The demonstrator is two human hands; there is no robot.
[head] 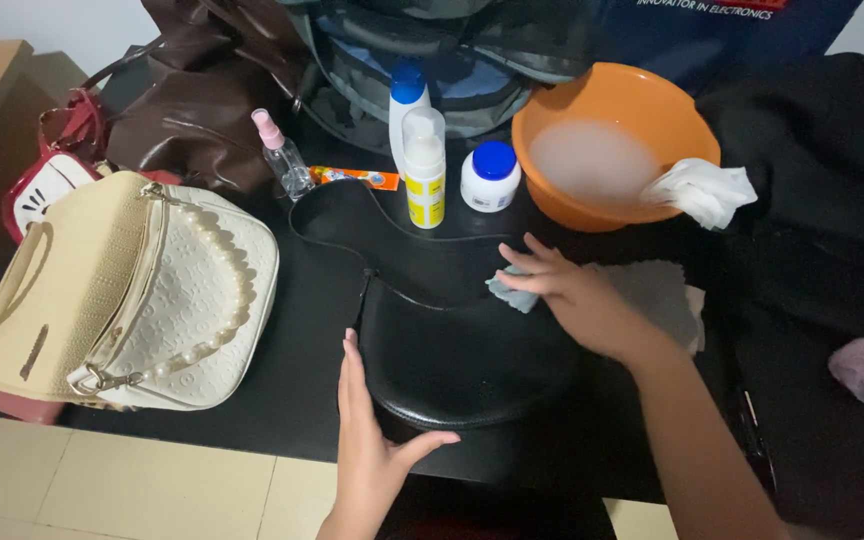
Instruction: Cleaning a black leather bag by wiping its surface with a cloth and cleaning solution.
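Five bags [452, 350], three bottles [424, 165], one jar [491, 176], one orange basin [562, 200], four cloths [702, 190]

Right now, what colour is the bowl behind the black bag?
Orange; the bowl holds cloudy water, seen best in the head view.

left hand [367, 440] flat, fingers together, thumb splayed, right hand [567, 292] palm down, fingers extended

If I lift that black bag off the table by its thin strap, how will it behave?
The black bag lies flat with a rounded, firm-looking edge, so it would probably keep its shape. Its thin strap lies in loose curves, so it is floppy, and the bag would likely dangle and swing. The left hand steadying its edge suggests it slides easily.
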